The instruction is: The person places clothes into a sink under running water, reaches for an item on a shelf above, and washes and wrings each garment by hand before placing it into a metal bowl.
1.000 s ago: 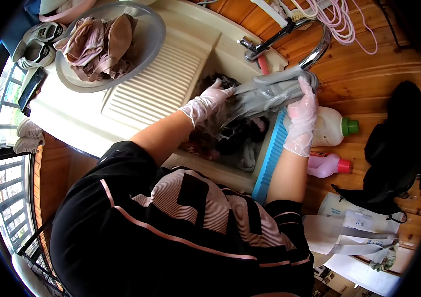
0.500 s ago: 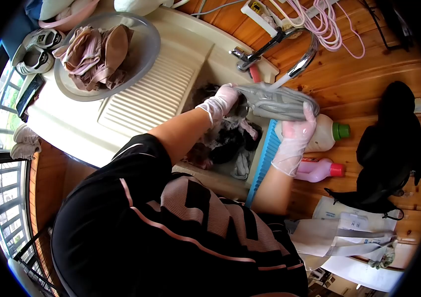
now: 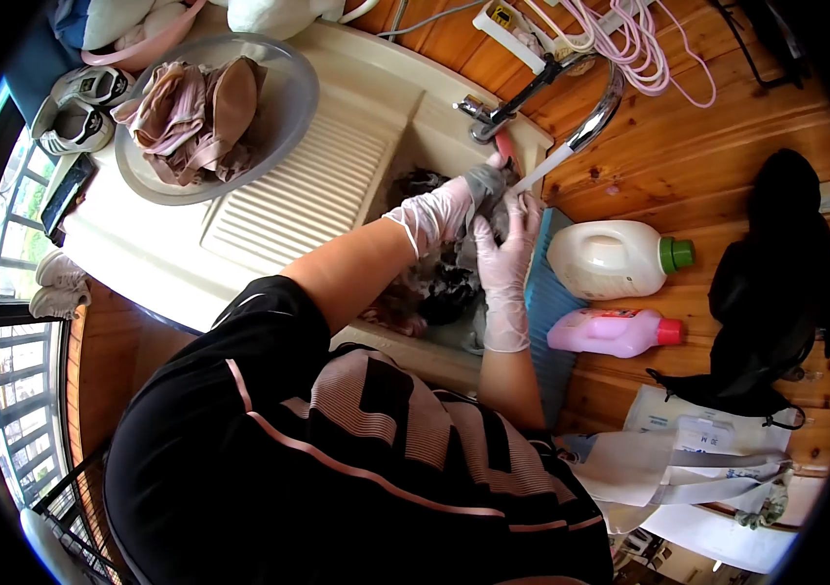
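Note:
Both hands wear thin translucent gloves over the basin of a cream sink (image 3: 342, 73). My left hand (image 3: 442, 213) has its fingers closed on a wet grey cloth (image 3: 485, 187), bunched up near the tap. On the cloth's right side is my right hand (image 3: 507, 239), its fingers bent round the bunched fabric and its thumb raised. Water runs from the curved chrome tap (image 3: 598, 115) beside the cloth. Dark wet clothes (image 3: 449, 292) lie in the basin below my hands, with some suds among them.
A grey bowl (image 3: 295, 122) of pinkish-brown garments stands on the ribbed washboard. Right of the basin are a blue ridged board (image 3: 556, 283), a white bottle (image 3: 610, 258) with a green cap and a pink bottle (image 3: 605, 332). Shoes (image 3: 74, 127) and a phone (image 3: 68, 193) are at the left.
The grey cloth was stretched between my hands and is now bunched up over the basin. My right hand has moved left and down, close to my left hand, uncovering the white bottle.

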`<move>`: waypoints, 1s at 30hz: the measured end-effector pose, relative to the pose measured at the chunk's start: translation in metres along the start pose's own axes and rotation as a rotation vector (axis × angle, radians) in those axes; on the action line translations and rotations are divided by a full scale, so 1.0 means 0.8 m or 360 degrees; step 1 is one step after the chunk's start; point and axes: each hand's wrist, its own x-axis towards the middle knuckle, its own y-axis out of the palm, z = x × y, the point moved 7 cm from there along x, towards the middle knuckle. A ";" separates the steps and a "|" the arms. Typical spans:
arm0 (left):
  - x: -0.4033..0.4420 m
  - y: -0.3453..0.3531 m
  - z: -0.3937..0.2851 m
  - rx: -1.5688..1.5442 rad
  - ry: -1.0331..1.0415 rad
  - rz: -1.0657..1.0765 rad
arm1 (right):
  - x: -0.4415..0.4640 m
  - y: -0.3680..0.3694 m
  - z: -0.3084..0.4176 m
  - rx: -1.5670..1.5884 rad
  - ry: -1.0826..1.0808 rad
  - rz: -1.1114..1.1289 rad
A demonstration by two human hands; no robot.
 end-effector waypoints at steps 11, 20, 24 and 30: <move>-0.081 0.016 -0.038 0.2042 0.1461 0.0012 | -0.001 0.026 0.052 -0.0236 -0.0382 -0.0168; -0.065 -0.012 -0.035 0.0698 0.0800 -0.0027 | 0.036 0.051 0.046 -0.0136 -0.0328 -0.0015; -0.042 -0.039 -0.020 -0.0088 0.0469 -0.0104 | 0.050 0.059 0.031 -0.0061 -0.0176 0.0017; -0.089 0.041 -0.102 0.4110 0.1494 -0.0516 | 0.062 0.063 0.016 0.1182 0.0117 0.0004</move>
